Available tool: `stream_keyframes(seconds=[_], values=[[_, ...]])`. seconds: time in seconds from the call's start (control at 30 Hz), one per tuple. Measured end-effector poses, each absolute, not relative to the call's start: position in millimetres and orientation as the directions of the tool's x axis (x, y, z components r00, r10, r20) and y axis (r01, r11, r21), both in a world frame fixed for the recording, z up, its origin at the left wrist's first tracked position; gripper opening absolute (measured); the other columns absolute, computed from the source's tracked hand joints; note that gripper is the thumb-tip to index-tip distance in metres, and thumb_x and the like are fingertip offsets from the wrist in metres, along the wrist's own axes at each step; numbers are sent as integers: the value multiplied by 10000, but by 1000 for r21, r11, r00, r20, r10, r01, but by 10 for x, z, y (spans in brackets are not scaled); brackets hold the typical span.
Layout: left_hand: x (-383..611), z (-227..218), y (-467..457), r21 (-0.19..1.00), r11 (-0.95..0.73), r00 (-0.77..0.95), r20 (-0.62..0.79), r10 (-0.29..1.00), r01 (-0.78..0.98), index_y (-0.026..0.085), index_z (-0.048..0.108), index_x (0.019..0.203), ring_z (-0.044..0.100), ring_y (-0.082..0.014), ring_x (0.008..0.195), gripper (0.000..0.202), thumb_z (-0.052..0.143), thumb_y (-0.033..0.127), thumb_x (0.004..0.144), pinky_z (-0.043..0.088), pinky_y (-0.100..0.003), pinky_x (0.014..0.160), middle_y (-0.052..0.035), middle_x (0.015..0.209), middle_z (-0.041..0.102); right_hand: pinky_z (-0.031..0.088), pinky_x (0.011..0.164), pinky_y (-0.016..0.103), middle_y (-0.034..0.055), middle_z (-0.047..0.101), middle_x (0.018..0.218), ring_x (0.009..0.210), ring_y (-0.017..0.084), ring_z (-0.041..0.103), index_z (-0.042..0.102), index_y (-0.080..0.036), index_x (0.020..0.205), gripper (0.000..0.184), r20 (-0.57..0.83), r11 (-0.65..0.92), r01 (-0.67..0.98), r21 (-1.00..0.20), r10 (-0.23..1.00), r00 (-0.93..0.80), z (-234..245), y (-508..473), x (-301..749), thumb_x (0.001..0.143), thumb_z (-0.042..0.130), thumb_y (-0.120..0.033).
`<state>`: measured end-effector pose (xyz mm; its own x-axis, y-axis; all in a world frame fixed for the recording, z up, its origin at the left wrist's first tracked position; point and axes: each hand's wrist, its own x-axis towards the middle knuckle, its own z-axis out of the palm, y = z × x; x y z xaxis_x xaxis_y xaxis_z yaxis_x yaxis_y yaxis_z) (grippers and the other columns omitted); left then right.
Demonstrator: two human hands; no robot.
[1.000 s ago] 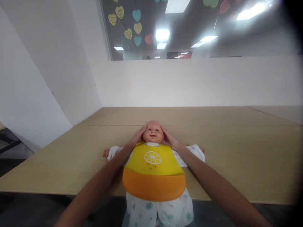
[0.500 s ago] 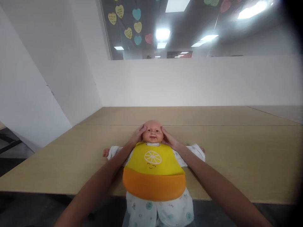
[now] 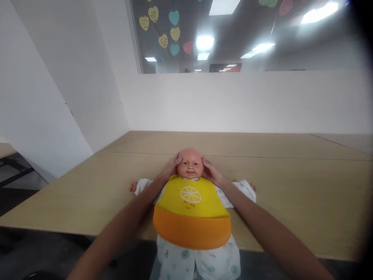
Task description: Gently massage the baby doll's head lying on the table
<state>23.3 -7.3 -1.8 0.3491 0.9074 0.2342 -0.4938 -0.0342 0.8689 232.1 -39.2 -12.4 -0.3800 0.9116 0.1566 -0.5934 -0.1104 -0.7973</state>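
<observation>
A baby doll [image 3: 190,165] lies face up on the wooden table [image 3: 291,194], its arms spread to both sides. Around its neck is a yellow bib [image 3: 190,200] with a white citrus slice and an orange lower pocket. White patterned clothes [image 3: 201,262] cover its body, and the legs reach past the table's near edge. My left hand [image 3: 172,166] cups one side of the doll's head, thumb by the temple. On the opposite side my right hand [image 3: 212,171] grips the head in the same way. Fingers behind the head are partly hidden.
A white wall [image 3: 233,101] rises behind the table, with a window [image 3: 186,31] above it carrying heart-shaped paper notes. To the left stands a white slanted panel or pillar [image 3: 43,85]. Dark table legs [image 3: 17,171] show beyond it.
The view has turned and tilted slightly, so the room appears shifted to the right. Both hands stay on the sides of the doll's head.
</observation>
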Motion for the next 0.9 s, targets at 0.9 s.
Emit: stream_keyframes(seconds=[0.9], values=[[541,31,-84,807,264,531,72,844,-529,140,620,1384,559,-362,1369,687,585,629,904,345,-526,1232,-174,1325,697,598,929,243,88,727,1198,1135,177,694,720,-165,941,145,6,-24,-789,-614,999,-36,-14,-271,2434,907,585,-205]])
